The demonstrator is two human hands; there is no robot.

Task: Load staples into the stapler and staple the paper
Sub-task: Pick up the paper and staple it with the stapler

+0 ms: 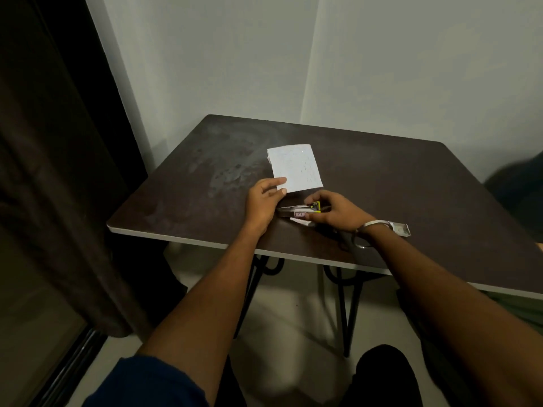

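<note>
The right hand (333, 211) covers the rear half of the stapler (299, 211), so whether its fingers close round it cannot be told. The small label on the stapler's side is too small to read. A white scrap (299, 222) under the stapler is mostly hidden. The left hand (263, 201) hides the near corner of the paper (296, 168), whose faint print is illegible. The desk (411, 183) runs off the right edge, where a dark blurred shape (517, 183) is cut off.
</note>
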